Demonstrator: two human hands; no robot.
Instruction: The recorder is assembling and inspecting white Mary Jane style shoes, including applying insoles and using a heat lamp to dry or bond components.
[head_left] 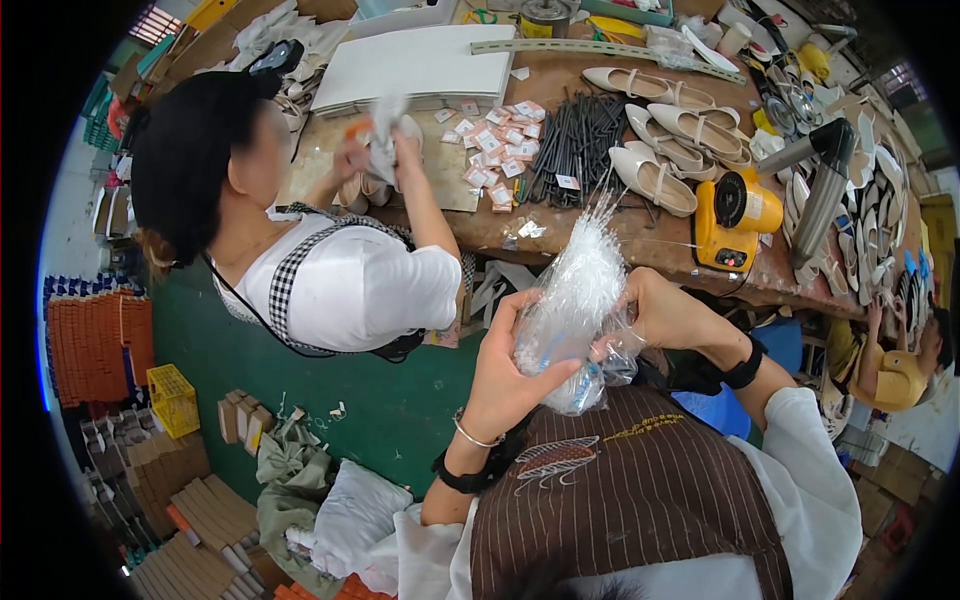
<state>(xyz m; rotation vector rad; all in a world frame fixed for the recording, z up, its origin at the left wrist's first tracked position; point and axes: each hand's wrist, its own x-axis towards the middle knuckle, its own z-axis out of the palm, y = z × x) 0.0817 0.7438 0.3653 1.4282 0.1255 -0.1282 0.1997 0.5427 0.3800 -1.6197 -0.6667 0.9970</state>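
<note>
A: Biggest thing first?

B: Long brown wooden workbench point(640, 245), runs across the upper half of the frame. Everything sits within arm's reach of whoever works along it, prob. why it's so crowded.

A: On it?

B: Flat white rectangular board point(420, 62), upper centre, lying flat w/ its long edge to the bench edge. 1 of those. Right of centre, cream pointed-toe flat shoes point(668, 130), I count approx. 6, laid side by side, soles down, so the uppers stay clean, I'd guess. Could be more, they overlap.

A: And the tools?

B: 1 yellow boxy machine with a black round dial point(735, 222) at the bench's near edge, right of centre. 1 heap of thin black sticks point(575, 140), upper centre, too many to count. Left of them, small pink-and-white paper tags point(497, 148) scattered loose, approx. 20, can't be exact.

A: The wearer's hands?

B: Both on 1 clear crinkly plastic bag of thin transparent plastic strands point(578, 300), centre of frame, held up in front of the chest over a brown striped apron point(620, 490). Left hand point(510, 375) wraps the lower part, thumb and fingers closed round it, taking the weight. Right hand point(665, 310) is closed on the bag's right side higher up. Strands fan out the top, so upright hold keeps them from spilling, I reckon.

A: Others?

B: 2 people. One in a white top, upper left, both hands up on a pale cloth point(385, 135). One in yellow at the right edge.
</note>
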